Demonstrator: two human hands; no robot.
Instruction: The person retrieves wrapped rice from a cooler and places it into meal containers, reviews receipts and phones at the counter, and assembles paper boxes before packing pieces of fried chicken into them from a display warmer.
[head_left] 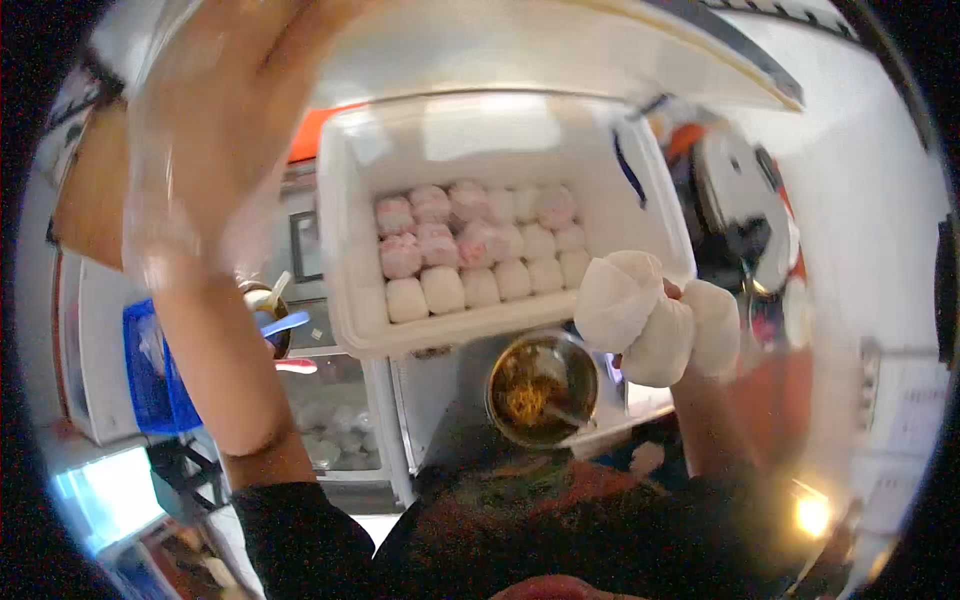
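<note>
My right hand holds three smooth white dough balls bunched together at the right front corner of a white tub; the balls hide most of its fingers. In the tub lie rows of similar balls, plain white ones nearest me and pink-speckled ones behind. My left hand, in a clear plastic glove, is raised close to the camera at the upper left. Its fingers run up beside a large pale lid and out of view, so their grip does not show.
A metal bowl with brownish contents stands in front of the tub. Left are a blue basket and a small bowl with a blue-handled utensil. A white appliance stands at the right. A lit screen glows lower left.
</note>
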